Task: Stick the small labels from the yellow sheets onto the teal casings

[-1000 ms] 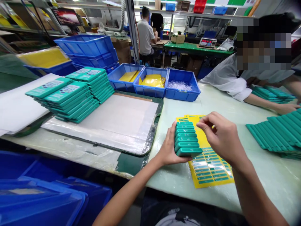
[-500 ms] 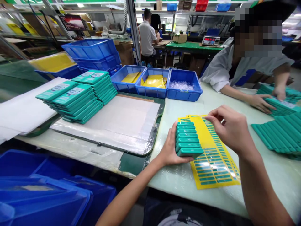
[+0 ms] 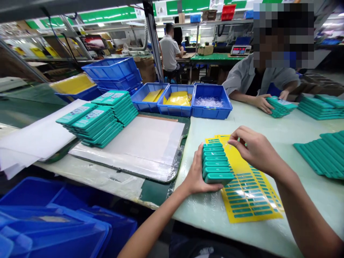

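My left hand point(image 3: 195, 175) is wrapped round a row of several teal plastic cases point(image 3: 217, 163), standing on edge with their narrow ends facing up and toward me. Beneath and to the right of them lies a yellow sheet of teal strip stickers point(image 3: 251, 195), with a bare yellow stretch in its upper part. Over that sheet hovers my right hand point(image 3: 251, 147), its thumb and forefinger pinched together just right of the cases. Whatever is between those fingertips is too small to make out.
Stacked teal cases point(image 3: 92, 122) sit on a white-covered mat point(image 3: 150, 148) at left. Behind are blue bins point(image 3: 212, 113) holding yellow packets and clear plastic bits. Across the table a co-worker point(image 3: 242, 80) handles teal cases; more cases point(image 3: 321, 156) lie at right. Blue crates point(image 3: 67, 229) stand lower left.
My right hand has moved slightly left, nearer the held cases, still pinched. My left hand keeps its grip. The co-worker has drawn a bundle of cases closer, and the camera view has shifted.
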The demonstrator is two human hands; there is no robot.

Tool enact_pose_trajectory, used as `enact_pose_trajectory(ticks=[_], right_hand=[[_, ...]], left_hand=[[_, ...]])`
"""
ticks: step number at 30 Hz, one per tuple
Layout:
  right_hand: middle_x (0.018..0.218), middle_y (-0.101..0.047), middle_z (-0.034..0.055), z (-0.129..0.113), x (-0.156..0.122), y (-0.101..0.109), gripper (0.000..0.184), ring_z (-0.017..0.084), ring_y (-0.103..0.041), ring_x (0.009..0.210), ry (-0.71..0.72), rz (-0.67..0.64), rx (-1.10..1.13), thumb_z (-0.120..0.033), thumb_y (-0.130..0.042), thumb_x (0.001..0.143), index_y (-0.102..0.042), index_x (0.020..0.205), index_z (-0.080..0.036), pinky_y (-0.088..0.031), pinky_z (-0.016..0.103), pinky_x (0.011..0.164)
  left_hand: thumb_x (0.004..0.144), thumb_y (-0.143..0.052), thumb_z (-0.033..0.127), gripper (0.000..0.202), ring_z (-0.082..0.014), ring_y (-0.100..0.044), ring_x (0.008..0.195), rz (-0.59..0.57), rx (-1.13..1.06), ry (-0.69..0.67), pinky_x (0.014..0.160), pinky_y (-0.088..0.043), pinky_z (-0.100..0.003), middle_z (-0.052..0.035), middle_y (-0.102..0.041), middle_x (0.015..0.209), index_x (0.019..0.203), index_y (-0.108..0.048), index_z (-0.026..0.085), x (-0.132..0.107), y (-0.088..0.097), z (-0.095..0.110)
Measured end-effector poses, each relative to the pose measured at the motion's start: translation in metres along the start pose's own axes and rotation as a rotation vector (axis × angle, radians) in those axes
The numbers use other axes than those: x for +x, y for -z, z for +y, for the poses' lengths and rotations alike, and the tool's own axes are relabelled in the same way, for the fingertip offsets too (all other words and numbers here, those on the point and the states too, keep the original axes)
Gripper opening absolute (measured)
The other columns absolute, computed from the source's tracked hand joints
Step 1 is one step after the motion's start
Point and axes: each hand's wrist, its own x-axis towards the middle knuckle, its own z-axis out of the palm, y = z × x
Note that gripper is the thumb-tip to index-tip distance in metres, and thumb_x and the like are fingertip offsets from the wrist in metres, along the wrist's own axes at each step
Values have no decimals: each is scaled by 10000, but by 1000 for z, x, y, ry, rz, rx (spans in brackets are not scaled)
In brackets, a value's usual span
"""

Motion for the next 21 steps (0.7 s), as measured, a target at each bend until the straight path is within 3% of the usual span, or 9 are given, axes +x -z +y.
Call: enact_pose_trajectory(ticks=[4, 7, 9, 12, 16, 18, 21], right_hand=[[993, -701, 23, -16, 3, -20, 124, 170, -655, 790, 61, -110, 214, -265, -678, 1072, -718, 961, -226, -476, 309, 738], [968, -695, 31, -19, 0, -32, 158, 200, -686, 848, 87, -163, 124, -239, -636, 1082, -701, 939, -218, -470, 327, 779], [922, -682, 40, -9, -2, -29, 191, 213, -663, 794, 69, -162, -15, -228, -594, 1083, -664, 907, -211, -426, 336, 717], [907, -688, 54, 9, 0, -11, 181, 221, -631, 739, 20, -77, -152, -230, -588, 1061, -644, 890, -211, -375, 342, 671], [901, -699, 41, 7, 11, -4, 168, 194, -625, 743, -4, 102, 25, -258, -650, 1055, -672, 896, -208, -420, 323, 700], [930, -714, 35, -3, 17, -15, 138, 180, -639, 761, 49, 19, 164, -256, -679, 1050, -714, 925, -210, -449, 307, 719], [982, -726, 37, -13, 21, -35, 121, 184, -672, 820, 104, -121, 215, -247, -686, 1051, -731, 942, -214, -466, 301, 765]], left_hand=[[635, -1042, 614, 1628, -521, -222, 1704, -8, -1, 61, 1379, -222, -761, -182, -113, 1853, 1778, 92, 374, -2, 0, 0], [627, -1042, 630, 1625, -517, -200, 1711, -16, 8, 66, 1383, -225, -752, -174, -133, 1844, 1777, 77, 381, -3, 0, 0], [630, -1036, 650, 1622, -510, -231, 1703, -16, 3, 57, 1378, -238, -751, -174, -158, 1836, 1775, 83, 392, -3, 1, -1], [629, -1028, 673, 1637, -516, -206, 1710, -14, 0, 50, 1381, -201, -765, -180, -122, 1849, 1771, 112, 390, -3, 2, -1], [620, -1037, 656, 1645, -511, -211, 1708, -15, 1, 66, 1388, -203, -742, -192, -152, 1843, 1777, 92, 350, -2, 2, 0], [627, -1034, 654, 1634, -509, -237, 1700, -18, 0, 74, 1381, -224, -742, -200, -141, 1843, 1776, 85, 342, -2, 2, 0], [619, -1034, 674, 1622, -520, -155, 1721, -27, 14, 71, 1385, -186, -757, -200, -80, 1857, 1777, 49, 331, -1, 2, 2]])
